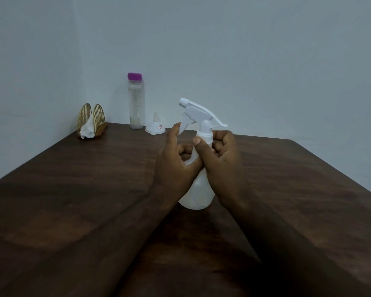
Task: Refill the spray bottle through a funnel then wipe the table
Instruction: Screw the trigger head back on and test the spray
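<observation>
A white spray bottle stands upright on the dark wooden table, its trigger head on and pointing left. My left hand wraps its fingers round the bottle's upper body from the left. My right hand grips the neck just under the white collar, thumb in front. A white funnel sits upside down farther back. Beside it stands a clear water bottle with a purple cap. A gold holder with white tissues stands at the back left.
The table sits in a corner, with pale walls behind and to the left. Its right edge runs diagonally at the right. Bare wood lies in front of the spray bottle and to its left.
</observation>
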